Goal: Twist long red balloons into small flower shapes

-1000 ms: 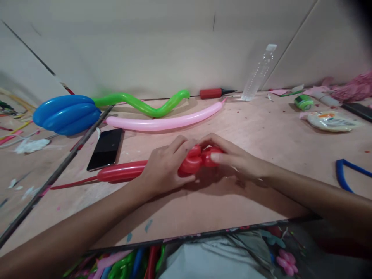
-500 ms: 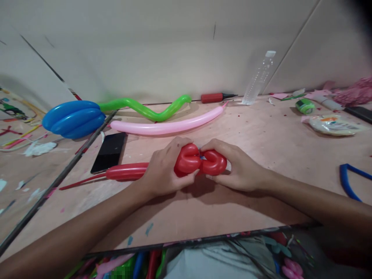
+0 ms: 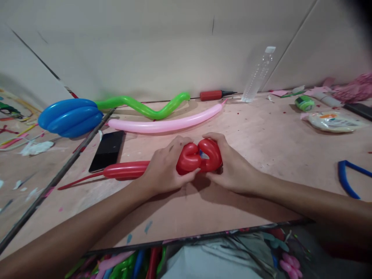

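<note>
- The wall (image 3: 162, 50) closes off the far side, well beyond both hands.
- The table (image 3: 267, 147) has its near edge between the hands and the person's lap. A strip of bare tabletop shows on this side of the hands, and a wider stretch runs from the right hand toward the blue strip (image 3: 346, 180) near the right border of the view, so most sideways room is on the right.
- The red balloon (image 3: 133, 169) lies across the person's front. Its straight length runs left to right, with the thin tail pointing left. Its folded loops sit between the two hands, touching both. The left hand is nearer the straight length, which passes behind it.
- The pink balloon (image 3: 165, 124) lies beyond the hands, roughly along the same line, with tabletop between.
- The green balloon (image 3: 155, 114) bends behind the pink one, close to the wall.
- The blue balloon bundle (image 3: 69, 117) sits far left, by the dark seam.
- The left hand (image 3: 164, 166) is cupped around the left loop, thumb on the near side.
- The right hand (image 3: 236, 166) grips the right loop from its outer side. How the hidden fingers of either hand lie, I cannot tell.
- The phone (image 3: 107, 151) is just beyond the straight length, limiting room there.
</note>
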`<state>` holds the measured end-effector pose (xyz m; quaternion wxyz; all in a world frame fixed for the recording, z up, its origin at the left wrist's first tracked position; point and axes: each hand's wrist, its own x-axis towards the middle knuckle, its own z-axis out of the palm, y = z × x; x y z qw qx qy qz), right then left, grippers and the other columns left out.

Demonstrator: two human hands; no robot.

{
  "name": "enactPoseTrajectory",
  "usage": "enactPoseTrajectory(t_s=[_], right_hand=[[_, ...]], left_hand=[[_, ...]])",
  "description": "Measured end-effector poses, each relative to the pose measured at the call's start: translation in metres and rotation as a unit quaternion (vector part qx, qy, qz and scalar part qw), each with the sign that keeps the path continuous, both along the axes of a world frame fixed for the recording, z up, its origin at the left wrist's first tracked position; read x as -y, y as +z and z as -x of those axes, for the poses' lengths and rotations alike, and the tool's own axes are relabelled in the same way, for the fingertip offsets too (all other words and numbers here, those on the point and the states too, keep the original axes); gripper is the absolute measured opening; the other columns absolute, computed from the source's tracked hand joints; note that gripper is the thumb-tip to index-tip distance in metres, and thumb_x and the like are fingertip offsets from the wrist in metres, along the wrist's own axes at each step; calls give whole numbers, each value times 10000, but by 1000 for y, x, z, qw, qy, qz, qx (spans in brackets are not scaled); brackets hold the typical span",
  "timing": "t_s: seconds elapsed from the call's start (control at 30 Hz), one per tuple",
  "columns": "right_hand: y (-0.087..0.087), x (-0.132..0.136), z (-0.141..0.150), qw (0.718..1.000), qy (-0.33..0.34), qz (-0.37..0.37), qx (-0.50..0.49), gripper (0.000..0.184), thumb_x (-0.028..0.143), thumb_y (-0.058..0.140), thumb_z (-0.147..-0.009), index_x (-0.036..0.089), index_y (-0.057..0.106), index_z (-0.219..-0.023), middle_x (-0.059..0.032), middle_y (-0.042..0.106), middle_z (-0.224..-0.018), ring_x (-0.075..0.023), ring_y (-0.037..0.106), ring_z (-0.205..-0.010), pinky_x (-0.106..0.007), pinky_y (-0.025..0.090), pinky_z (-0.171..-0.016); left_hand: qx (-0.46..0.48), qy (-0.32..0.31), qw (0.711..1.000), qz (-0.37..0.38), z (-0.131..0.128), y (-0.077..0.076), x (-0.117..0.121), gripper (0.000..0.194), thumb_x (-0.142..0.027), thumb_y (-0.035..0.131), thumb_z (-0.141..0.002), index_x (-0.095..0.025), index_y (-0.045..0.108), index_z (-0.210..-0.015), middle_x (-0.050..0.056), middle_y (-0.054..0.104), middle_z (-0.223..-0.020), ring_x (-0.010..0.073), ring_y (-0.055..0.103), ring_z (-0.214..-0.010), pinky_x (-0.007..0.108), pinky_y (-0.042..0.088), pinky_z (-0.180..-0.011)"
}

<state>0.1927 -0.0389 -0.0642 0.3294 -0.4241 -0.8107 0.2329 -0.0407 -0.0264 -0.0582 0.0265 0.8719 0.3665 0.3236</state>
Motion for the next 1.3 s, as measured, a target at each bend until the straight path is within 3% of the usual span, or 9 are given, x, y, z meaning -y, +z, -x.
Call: enactPoseTrajectory(t_s=[0.1,0.23,0.43,0.63,0.83,1.0,1.1,1.17,1.3], right_hand=[[2,-2,0,999,44,-13,-27,763,300,828,-791,286,392,-1418,-126,544,-1431,-317,618,-1238,-484,531,-1013],[7,-5,-2,995,84,-15,-46,527,258,754,-870,274,542,-1353,-94,594,-1314,-286,611,-1205,-480,516,-1024],[6,-7,-1,993,60,51,-84,449,265,623,-982,269,533,-1422,-72,635,-1408,-261,607,-1272,-461,463,-1095],[3,-10,2,996,21,56,-72,275,453,568,-1037,231,651,-1177,-54,740,-1152,-225,690,-1021,-355,526,-917],[0,-12,1,999,25,22,9,283,358,441,-1074,207,659,-1172,-79,774,-1077,-239,709,-937,-364,515,-840],[0,-15,0,1000,17,6,-11,235,355,476,-1055,217,659,-1004,-45,753,-930,-209,674,-811,-335,500,-757],[0,-18,-1,996,-20,4,-91,148,360,579,-1003,227,631,-965,-26,720,-907,-203,644,-815,-323,499,-725],[0,-21,-2,983,-57,25,-170,156,376,623,-976,228,614,-928,-3,676,-832,-183,608,-747,-310,487,-667],[0,-23,-2,952,-87,103,-276,244,417,695,-936,228,561,-858,58,551,-625,-124,491,-541,-278,416,-523]], left_hand=[[8,-13,999,28,2,4,0,569,-386,789,-791,-194,516,-1251,108,693,-1224,294,701,-1099,381,559,-900],[27,-29,998,58,4,10,1,489,-359,763,-794,-190,553,-1202,106,702,-1209,285,696,-1088,390,543,-954],[80,-17,993,80,6,13,3,471,-301,726,-772,-207,541,-1195,88,693,-1184,275,676,-1077,410,529,-988],[154,3,983,102,9,14,1,503,-299,729,-772,-207,531,-1226,71,652,-1173,253,643,-1078,395,519,-998],[169,11,978,121,6,16,3,520,-338,762,-811,-212,515,-1251,67,634,-1205,240,632,-1117,379,512,-1024],[168,42,976,132,4,15,2,593,-432,773,-823,-225,483,-1296,92,626,-1289,252,642,-1164,389,520,-1022],[114,75,973,184,9,21,-3,800,-566,770,-804,-227,377,-1413,109,680,-1242,263,704,-1035,387,563,-877],[11,86,972,219,14,28,-7,863,-676,754,-766,-216,403,-1407,104,738,-1117,292,728,-918,383,556,-760],[-198,77,958,194,18,36,-10,561,-711,694,-793,-233,636,-1080,93,780,-940,329,730,-787,342,473,-625]])
